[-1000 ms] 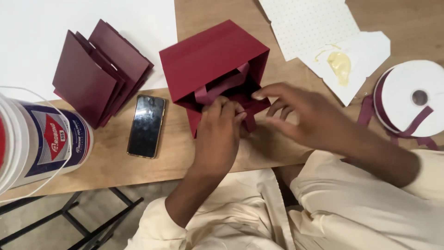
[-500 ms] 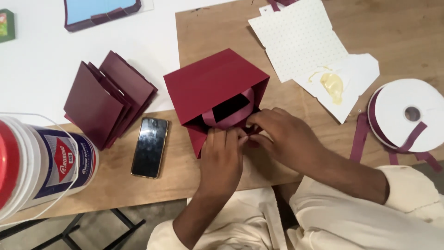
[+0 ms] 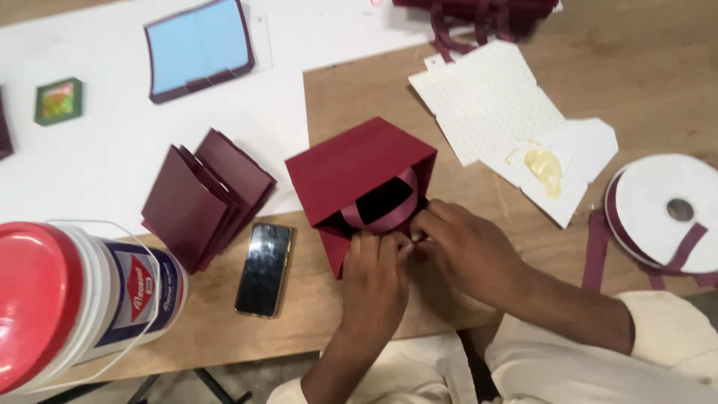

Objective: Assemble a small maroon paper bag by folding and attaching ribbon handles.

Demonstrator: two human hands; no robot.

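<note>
Now both hands [image 3: 419,262] lower on bag [image 3: 351,172]

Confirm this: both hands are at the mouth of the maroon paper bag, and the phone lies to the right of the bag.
Wrong on one point. In the head view the phone lies to the left of the maroon paper bag. Both the left hand and the right hand are at its mouth.

light: bright, even | shadows: soft | glare: phone screen [image 3: 264,268] | blur: slight, at hands
</note>
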